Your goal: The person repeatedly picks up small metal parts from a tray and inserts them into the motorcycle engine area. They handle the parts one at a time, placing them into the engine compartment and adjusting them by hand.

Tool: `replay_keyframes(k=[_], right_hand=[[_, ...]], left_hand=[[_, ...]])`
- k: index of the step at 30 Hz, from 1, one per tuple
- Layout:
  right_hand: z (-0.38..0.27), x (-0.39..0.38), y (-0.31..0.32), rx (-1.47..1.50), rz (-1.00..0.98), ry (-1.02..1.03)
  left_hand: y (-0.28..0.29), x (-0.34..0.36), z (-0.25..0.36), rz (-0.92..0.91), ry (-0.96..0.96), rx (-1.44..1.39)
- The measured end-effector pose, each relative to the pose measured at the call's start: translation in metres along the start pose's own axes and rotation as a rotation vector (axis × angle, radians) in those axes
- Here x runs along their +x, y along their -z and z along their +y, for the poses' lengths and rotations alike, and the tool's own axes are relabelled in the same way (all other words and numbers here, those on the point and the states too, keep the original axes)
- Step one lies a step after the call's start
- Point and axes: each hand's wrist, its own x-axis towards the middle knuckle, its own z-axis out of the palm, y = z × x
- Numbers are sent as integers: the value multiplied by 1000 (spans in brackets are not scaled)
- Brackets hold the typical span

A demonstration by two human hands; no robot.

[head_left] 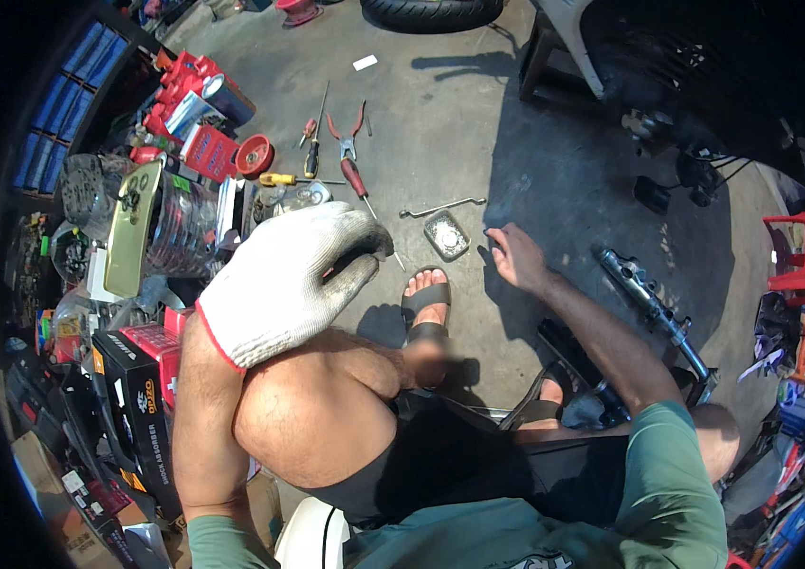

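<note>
Head view. Your left hand [284, 280] wears a white knit glove with a red cuff and grimy fingertips. It hangs over your left knee, fingers curled loosely downward. Nothing shows in its grip; whether the palm hides something, you cannot tell.

Your right hand [519, 254] is bare, stretched forward and low over the concrete floor [478, 123]. Its fingers are spread and relaxed, grasping nothing, the fingertips pointing up and to the left.

Just beside those fingertips, to their left, sits a small metal tray [447, 234], set cornerwise. Whether the fingers touch it is not clear.

Just beyond the tray lies a thin bent rod [440, 207], long axis running left to right.

Between your two hands, your sandalled foot [426, 299] points away from you, toward the tray.

Beyond your left hand lies a red-handled screwdriver [362, 187], long axis slanting, tip toward your foot and passing behind the glove. Farther out are red pliers [347, 133], handles away from you. Left of them are a yellow-handled screwdriver [289, 179] lying crosswise and a dark-handled one [313, 152] lying roughly upright in the picture.

Right of your right forearm lies a metal motorcycle part [654, 308], long axis slanting from near the hand down toward your right.

Left of your left arm stand black boxes [132, 398].
</note>
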Motion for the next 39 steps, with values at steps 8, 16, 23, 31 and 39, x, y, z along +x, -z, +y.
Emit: replay_keyframes(k=[8, 16, 23, 31, 39], right_hand=[[-17, 23, -43, -63, 70, -59], [-20, 36, -73, -126, 94, 124], [-14, 43, -85, -217, 34, 97], [-17, 55, -88, -275, -20, 107], [-18, 59, -89, -286, -41, 108]], left_hand=[[1, -2, -12, -14, 121, -30], [-9, -14, -8, 57, 170, -94], [-9, -8, -8, 85, 166, -78], [3, -11, 6, 135, 168, 24], [-8, 9, 43, 21, 175, 309]])
